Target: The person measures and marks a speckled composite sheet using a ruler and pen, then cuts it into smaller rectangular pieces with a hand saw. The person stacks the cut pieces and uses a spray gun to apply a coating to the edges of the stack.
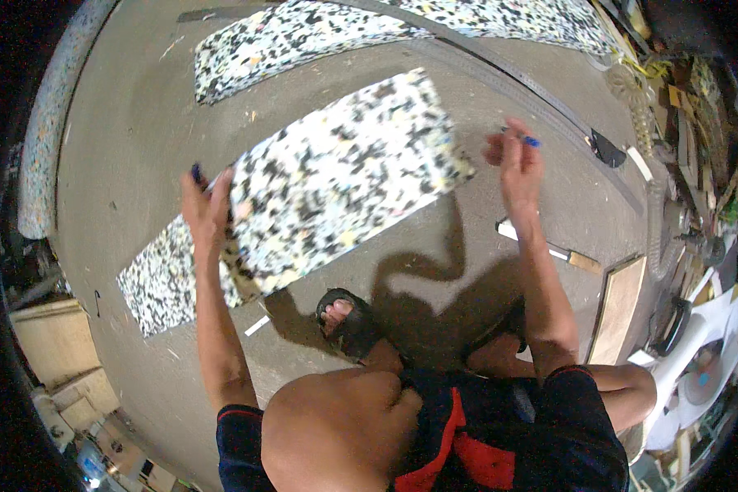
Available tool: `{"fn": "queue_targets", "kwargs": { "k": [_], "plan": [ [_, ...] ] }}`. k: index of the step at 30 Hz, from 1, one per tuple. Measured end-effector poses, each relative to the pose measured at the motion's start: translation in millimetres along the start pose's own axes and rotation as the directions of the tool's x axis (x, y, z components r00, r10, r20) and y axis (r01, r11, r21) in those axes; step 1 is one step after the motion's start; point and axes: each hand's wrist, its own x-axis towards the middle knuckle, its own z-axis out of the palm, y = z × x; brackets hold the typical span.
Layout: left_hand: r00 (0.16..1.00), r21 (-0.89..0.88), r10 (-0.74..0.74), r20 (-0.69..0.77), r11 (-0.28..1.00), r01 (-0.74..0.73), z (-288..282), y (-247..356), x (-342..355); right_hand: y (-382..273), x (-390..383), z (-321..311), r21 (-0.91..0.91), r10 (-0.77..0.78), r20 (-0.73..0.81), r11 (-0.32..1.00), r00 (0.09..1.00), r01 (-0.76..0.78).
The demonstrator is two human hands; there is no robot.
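Note:
A rectangular speckled foam piece (336,176), white, black and pale yellow, lies slanted in front of me, blurred. Its left edge is at my left hand (207,205), whose fingers close on it. A small dark blue object (196,173) shows at that hand's fingertips; its kind is unclear. A smaller foam piece (160,287) reaches out beyond my left wrist, partly hidden by the arm. Right of the foam, my right hand (518,160) is raised with bent fingers around a slim, pen-like thing with a blue end (532,142).
A long foam strip (303,37) lies at the far side, with a metal ruler (500,66) across it. A knife with a wooden handle (584,261) lies beside my right forearm. Wood scraps (53,344) and a foam roll (49,148) line the left; clutter fills the right.

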Motion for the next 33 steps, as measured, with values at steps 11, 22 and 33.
{"fn": "queue_targets", "kwargs": {
  "k": [11, 22, 33],
  "plan": [
    [0.928, -0.512, 0.279, 0.247, 0.85, -0.12, -30.5, -27.9, -85.9, -102.6, -164.3, 195.4, 0.293, 0.053, 0.267, 0.947, 0.962, -0.134],
    [0.909, -0.631, 0.282, 0.308, 0.776, -0.028, -52.2, -25.4, -115.7, -113.1, -188.1, 213.8, 0.219, 0.128, 0.474, 0.941, 0.871, -0.258],
    [0.778, -0.653, 0.337, 0.53, 0.748, 0.121, -42.8, -22.8, -116.6, -104.0, -197.3, 215.9, 0.093, 0.206, 0.488, 0.954, 0.848, -0.285]
  ]
}}
